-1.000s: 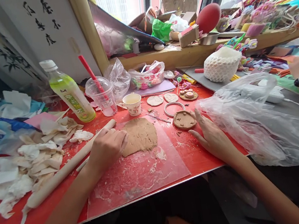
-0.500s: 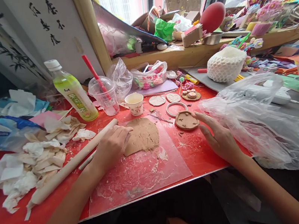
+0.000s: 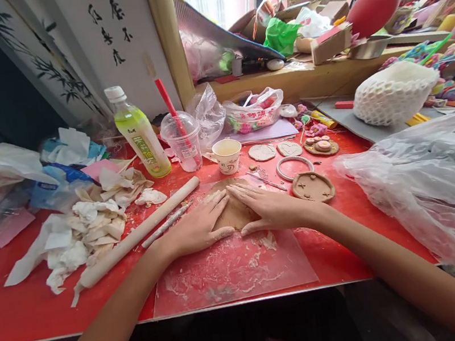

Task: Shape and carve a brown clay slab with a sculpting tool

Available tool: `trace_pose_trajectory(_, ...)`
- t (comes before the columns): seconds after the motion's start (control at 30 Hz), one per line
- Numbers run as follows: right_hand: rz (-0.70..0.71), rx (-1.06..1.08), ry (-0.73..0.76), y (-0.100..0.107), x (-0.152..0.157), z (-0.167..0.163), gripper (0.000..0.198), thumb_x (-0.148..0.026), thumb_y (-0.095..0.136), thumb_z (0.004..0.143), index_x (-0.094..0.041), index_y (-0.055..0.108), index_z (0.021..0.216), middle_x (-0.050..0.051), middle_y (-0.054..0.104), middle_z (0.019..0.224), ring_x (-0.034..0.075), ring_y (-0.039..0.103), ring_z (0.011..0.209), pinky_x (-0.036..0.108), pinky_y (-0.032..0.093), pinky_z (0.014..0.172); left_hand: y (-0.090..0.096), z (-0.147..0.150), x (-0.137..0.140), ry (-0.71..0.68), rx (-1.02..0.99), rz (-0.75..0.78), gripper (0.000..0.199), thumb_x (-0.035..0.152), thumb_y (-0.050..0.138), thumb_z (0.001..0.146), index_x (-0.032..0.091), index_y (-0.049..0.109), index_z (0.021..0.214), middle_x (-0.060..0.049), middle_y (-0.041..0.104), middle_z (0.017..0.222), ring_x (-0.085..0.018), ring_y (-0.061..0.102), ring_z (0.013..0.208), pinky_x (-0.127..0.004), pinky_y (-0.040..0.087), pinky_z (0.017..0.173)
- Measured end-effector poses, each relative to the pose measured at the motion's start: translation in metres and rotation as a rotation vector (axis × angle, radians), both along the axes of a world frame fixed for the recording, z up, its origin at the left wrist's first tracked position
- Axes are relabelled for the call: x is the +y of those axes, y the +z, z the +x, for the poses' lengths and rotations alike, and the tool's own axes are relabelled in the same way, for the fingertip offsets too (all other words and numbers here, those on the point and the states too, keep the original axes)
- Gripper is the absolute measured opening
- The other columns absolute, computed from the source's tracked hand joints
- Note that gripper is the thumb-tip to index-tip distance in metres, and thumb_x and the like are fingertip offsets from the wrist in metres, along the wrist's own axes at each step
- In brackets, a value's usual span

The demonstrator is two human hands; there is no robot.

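Observation:
A flattened slab of brown clay [image 3: 234,215] lies on a clear plastic sheet [image 3: 235,276] smeared with clay residue. My left hand [image 3: 201,221] rests flat on its left part, fingers stretched out. From the other side my right hand [image 3: 265,207] lies flat on the slab, its fingertips close to those of the left. Both hands cover much of the clay. Right of them sits a round clay dish [image 3: 313,187] with a raised rim and small marks inside. Behind it is a pale ring [image 3: 295,168]. A thin tool [image 3: 267,180] lies between the ring and the slab.
A long rolling pin [image 3: 142,233] and a clay-smeared stick [image 3: 167,224] lie left, beside crumpled tissues [image 3: 89,221]. A paper cup [image 3: 227,156], lidded plastic cup [image 3: 183,143] and green drink bottle [image 3: 142,135] stand behind. Clear plastic bags [image 3: 425,191] spread at the right.
My right hand has moved left from beside the clay dish onto the slab. My left hand has flattened out on the clay. The view has turned left.

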State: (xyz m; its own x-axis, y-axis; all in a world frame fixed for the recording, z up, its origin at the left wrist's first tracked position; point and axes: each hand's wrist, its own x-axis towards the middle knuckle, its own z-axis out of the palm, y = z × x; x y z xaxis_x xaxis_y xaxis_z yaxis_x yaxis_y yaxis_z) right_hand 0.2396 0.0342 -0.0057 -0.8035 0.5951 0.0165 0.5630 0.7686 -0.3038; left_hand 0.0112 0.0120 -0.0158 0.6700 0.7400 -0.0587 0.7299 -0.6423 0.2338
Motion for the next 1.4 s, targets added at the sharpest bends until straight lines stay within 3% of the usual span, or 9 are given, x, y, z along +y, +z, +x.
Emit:
trace_pose_trajectory(0.37,0.047,0.037,-0.01,-0.019,-0.003,0.001,0.086,-0.065,0.033,0.081,-0.007,0.021,0.143,0.015,0.018,0.149,0.025,0.012,0.139,0.042,0.015,0.114,0.0,0.003,0.001,-0.022,0.003,0.122,0.07,0.055,0.037,0.088,0.013,0.022,0.142,-0.013,0.025,0.148,-0.023,0.024,0.136,-0.034,0.018,0.112)
trace_pose_trajectory(0.5,0.054,0.058,-0.027,-0.021,0.0,0.001,0.073,-0.057,0.026,0.088,-0.008,0.025,0.142,0.013,0.023,0.148,0.022,0.016,0.138,0.04,0.017,0.113,-0.001,0.003,0.003,-0.032,-0.019,0.144,0.055,0.044,0.032,0.093,0.015,0.027,0.14,-0.011,0.029,0.146,-0.02,0.028,0.135,-0.033,0.022,0.111)
trace_pose_trajectory(0.73,0.11,0.089,-0.098,-0.018,-0.001,-0.001,0.06,-0.046,0.026,0.092,-0.011,0.031,0.141,0.01,0.033,0.145,0.019,0.028,0.135,0.035,0.027,0.11,-0.002,0.001,0.006,0.0,-0.025,0.095,0.055,0.039,0.03,0.095,0.014,0.02,0.143,-0.009,0.02,0.15,-0.017,0.018,0.138,-0.032,0.016,0.113)
trace_pose_trajectory(0.83,0.197,0.111,-0.226,-0.01,0.004,0.004,0.054,-0.04,0.025,0.094,-0.011,0.035,0.138,0.011,0.04,0.142,0.019,0.036,0.131,0.035,0.034,0.105,-0.001,0.001,0.006,0.008,-0.004,0.078,0.054,0.041,0.028,0.095,0.016,0.021,0.142,-0.009,0.019,0.15,-0.017,0.016,0.139,-0.032,0.014,0.113)
trace_pose_trajectory(0.93,0.311,0.112,-0.402,-0.001,0.014,0.016,0.045,-0.032,0.027,0.094,-0.011,0.048,0.128,0.014,0.054,0.129,0.022,0.049,0.118,0.037,0.038,0.097,0.0,0.0,0.007,0.023,0.011,0.074,0.054,0.041,0.027,0.095,0.016,0.021,0.142,-0.007,0.019,0.15,-0.016,0.015,0.139,-0.031,0.014,0.113)
trace_pose_trajectory(1.07,0.406,0.021,-0.549,0.001,0.027,0.033,0.034,-0.028,0.035,0.091,-0.014,0.065,0.095,0.013,0.066,0.098,0.025,0.059,0.092,0.037,0.041,0.079,-0.002,-0.001,0.008,0.023,0.03,0.073,0.054,0.042,0.025,0.095,0.015,0.023,0.142,-0.007,0.021,0.15,-0.017,0.017,0.138,-0.03,0.013,0.113)
trace_pose_trajectory(1.17,0.428,-0.073,-0.542,-0.003,0.031,0.037,0.03,-0.028,0.04,0.088,-0.014,0.066,0.086,0.013,0.067,0.088,0.024,0.06,0.085,0.035,0.039,0.075,-0.004,-0.002,0.009,0.019,0.033,0.098,0.054,0.042,0.025,0.095,0.013,0.025,0.141,-0.009,0.022,0.149,-0.018,0.019,0.138,-0.031,0.015,0.113)
trace_pose_trajectory(1.4,0.426,-0.189,-0.481,0.003,0.026,0.031,0.024,-0.025,0.043,0.084,-0.015,0.065,0.083,0.011,0.068,0.084,0.023,0.059,0.085,0.033,0.035,0.074,-0.006,-0.002,0.009,-0.003,0.002,0.137,0.053,0.043,0.026,0.095,0.014,0.029,0.139,-0.011,0.028,0.147,-0.019,0.023,0.136,-0.033,0.02,0.111)
